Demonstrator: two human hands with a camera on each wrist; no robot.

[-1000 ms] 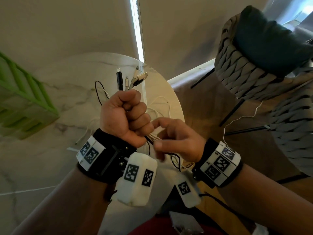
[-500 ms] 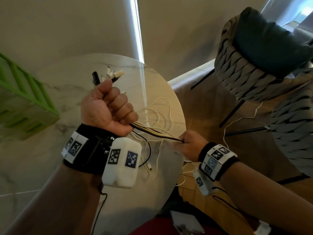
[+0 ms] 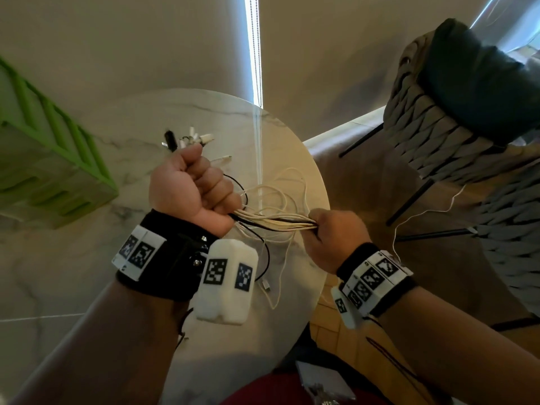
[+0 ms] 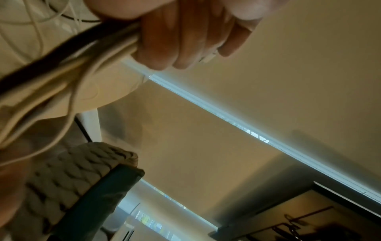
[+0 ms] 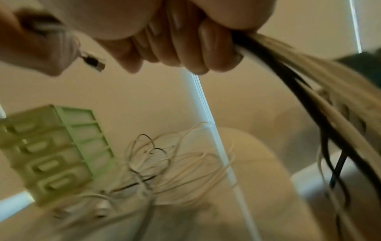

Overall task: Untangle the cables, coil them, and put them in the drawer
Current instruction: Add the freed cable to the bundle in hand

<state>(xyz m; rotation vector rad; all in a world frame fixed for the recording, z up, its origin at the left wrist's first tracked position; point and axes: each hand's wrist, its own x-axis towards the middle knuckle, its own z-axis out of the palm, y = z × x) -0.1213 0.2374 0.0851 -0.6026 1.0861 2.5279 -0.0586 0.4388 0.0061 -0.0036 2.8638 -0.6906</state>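
Several white cables and a black one form a bundle [image 3: 277, 223] stretched between my two hands above the round marble table [image 3: 140, 287]. My left hand [image 3: 193, 194] grips the bundle in a fist, and the plug ends [image 3: 190, 138] stick out above it. My right hand [image 3: 336, 229] grips the same bundle further along, at the table's right edge. Loose white loops [image 3: 280, 191] lie on the table below. In the left wrist view, the left hand's fingers [image 4: 185, 35] curl round the cables [image 4: 72, 53]. The right wrist view shows the right hand's fingers [image 5: 181, 40] wrapped round the bundle [image 5: 309, 97]. The green drawer unit [image 3: 43, 171] stands at the table's left.
A woven grey chair [image 3: 438, 135] with a dark cushion stands to the right of the table. A thin white cable [image 3: 423, 214] trails from my right wrist toward it. The drawer unit [image 5: 51, 154] shows several shut drawers. A wall and a window blind lie behind the table.
The hands were touching a second ago and have pulled apart. My right hand slid right along the bundle, which is now drawn out between the fists.
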